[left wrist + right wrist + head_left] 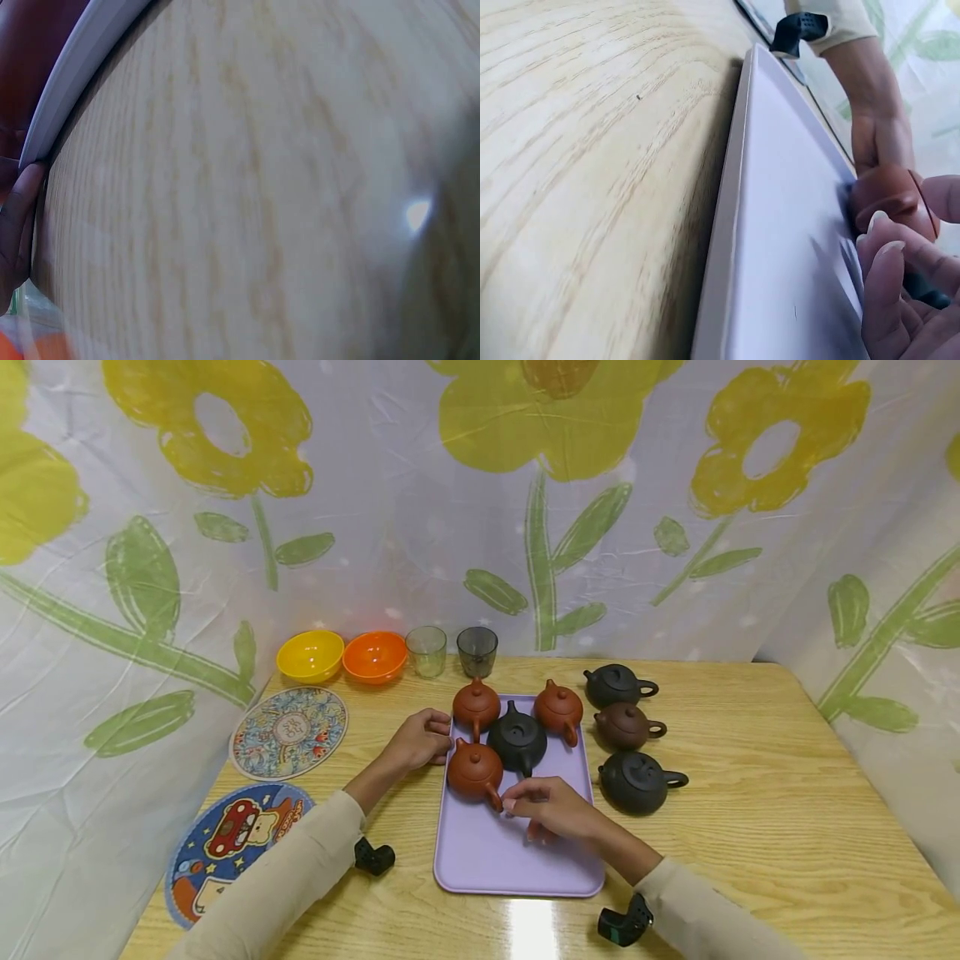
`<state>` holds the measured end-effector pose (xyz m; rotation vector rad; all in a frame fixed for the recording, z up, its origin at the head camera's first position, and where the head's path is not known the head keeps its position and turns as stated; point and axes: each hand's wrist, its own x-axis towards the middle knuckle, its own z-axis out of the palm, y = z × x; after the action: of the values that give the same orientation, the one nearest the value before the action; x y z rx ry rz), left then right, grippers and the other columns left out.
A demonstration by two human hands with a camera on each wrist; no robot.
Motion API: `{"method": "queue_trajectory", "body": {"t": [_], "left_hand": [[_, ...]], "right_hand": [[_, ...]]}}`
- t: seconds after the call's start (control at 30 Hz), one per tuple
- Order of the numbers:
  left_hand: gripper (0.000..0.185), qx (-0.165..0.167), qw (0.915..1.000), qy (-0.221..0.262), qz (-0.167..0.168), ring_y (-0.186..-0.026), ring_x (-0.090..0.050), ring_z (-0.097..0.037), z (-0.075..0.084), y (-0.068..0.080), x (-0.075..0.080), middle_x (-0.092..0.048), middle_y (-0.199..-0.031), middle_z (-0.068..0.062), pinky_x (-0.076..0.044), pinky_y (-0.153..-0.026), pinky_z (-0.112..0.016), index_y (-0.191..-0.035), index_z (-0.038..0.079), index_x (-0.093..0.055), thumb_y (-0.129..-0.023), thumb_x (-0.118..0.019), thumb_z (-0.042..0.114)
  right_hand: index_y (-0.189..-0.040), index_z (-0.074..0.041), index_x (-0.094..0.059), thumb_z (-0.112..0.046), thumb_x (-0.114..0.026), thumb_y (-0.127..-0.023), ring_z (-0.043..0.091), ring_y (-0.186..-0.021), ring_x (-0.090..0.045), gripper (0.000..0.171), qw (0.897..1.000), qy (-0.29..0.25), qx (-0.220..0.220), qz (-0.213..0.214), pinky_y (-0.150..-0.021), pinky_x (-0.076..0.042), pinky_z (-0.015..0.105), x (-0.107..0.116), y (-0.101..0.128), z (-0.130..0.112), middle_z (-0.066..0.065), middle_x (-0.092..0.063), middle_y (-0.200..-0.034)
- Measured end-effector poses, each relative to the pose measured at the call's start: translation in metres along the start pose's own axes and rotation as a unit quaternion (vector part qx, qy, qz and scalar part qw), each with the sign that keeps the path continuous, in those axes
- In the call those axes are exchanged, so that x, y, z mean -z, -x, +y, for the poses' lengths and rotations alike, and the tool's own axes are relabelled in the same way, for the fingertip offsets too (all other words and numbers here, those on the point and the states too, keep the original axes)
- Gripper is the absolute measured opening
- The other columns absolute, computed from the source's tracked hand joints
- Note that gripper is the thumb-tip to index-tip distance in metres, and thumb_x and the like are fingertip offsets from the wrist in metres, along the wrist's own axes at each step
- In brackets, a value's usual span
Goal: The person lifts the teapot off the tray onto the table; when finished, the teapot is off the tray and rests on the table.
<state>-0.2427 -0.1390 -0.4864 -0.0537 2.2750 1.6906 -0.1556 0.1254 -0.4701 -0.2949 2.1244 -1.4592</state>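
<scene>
A lilac tray [517, 868] lies on the table and bears several teapots. Three are reddish brown: one teapot [475, 772] at the front left, another teapot [476, 706] behind it, and a third teapot [558, 708] at the back right. Among them sits a black teapot [517, 739]. My left hand [420, 741] is at the tray's left side; in the left wrist view, a finger [21, 210] touches the rim. Beside the front-left teapot's handle is my right hand [555, 810], its fingers loosely bent and their tips right by the handle, with thumb and fingers apart in the right wrist view.
Right of the tray, a black teapot [617, 685], a dark brown teapot [626, 727] and a larger black teapot [637, 783] form a column. A yellow bowl [311, 657], an orange bowl [375, 657] and two glasses [426, 652] line the back. Two round patterned mats [288, 733] lie left.
</scene>
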Motion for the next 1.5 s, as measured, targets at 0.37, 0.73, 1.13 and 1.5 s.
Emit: {"method": "queue_trajectory", "body": {"t": [0.37, 0.73, 1.13, 1.5], "left_hand": [[0.046, -0.001, 1.0000, 0.003, -0.001, -0.090, -0.065, -0.020, -0.002, -0.001, 0.000, -0.057, -0.123, -0.022, -0.063, -0.068, -0.034, -0.133, -0.004, -0.051, -0.089, -0.064, -0.002], [0.044, -0.001, 1.0000, 0.001, 0.000, -0.090, -0.065, -0.021, -0.002, -0.002, 0.001, -0.057, -0.123, -0.022, -0.063, -0.069, -0.034, -0.132, -0.003, -0.052, -0.090, -0.064, -0.001], [0.045, -0.006, 1.0000, 0.001, -0.002, -0.088, -0.065, -0.021, -0.002, -0.002, 0.001, -0.057, -0.123, -0.023, -0.062, -0.069, -0.034, -0.131, -0.004, -0.052, -0.089, -0.065, 0.000], [0.044, 0.000, 1.0000, 0.002, 0.001, -0.086, -0.064, -0.018, -0.003, -0.003, 0.001, -0.056, -0.121, -0.020, -0.062, -0.068, -0.032, -0.132, -0.002, -0.052, -0.089, -0.064, -0.003]], "right_hand": [[-0.113, -0.007, -0.073, -0.034, -0.067, -0.095, 0.012, -0.054, -0.061, 0.032, 1.000, -0.014, -0.008, -0.006, -0.048, -0.044, 0.024, -0.011, -0.009, -0.002, 0.006, -0.071, -0.093], [-0.098, -0.005, -0.075, -0.042, -0.064, -0.097, 0.011, -0.051, -0.058, 0.039, 0.999, -0.008, -0.027, 0.019, -0.047, -0.043, 0.023, -0.018, -0.016, -0.009, 0.005, -0.071, -0.096], [-0.090, 0.001, -0.071, -0.040, -0.063, -0.098, 0.014, -0.056, -0.062, 0.042, 0.999, -0.032, -0.015, 0.032, -0.049, -0.045, 0.025, -0.024, -0.015, -0.012, 0.008, -0.067, -0.079], [-0.088, 0.006, -0.068, -0.032, -0.064, -0.099, 0.015, -0.071, -0.068, 0.039, 0.998, -0.057, -0.003, 0.040, -0.057, -0.054, 0.026, -0.026, -0.013, -0.014, 0.010, -0.069, -0.080]]}}
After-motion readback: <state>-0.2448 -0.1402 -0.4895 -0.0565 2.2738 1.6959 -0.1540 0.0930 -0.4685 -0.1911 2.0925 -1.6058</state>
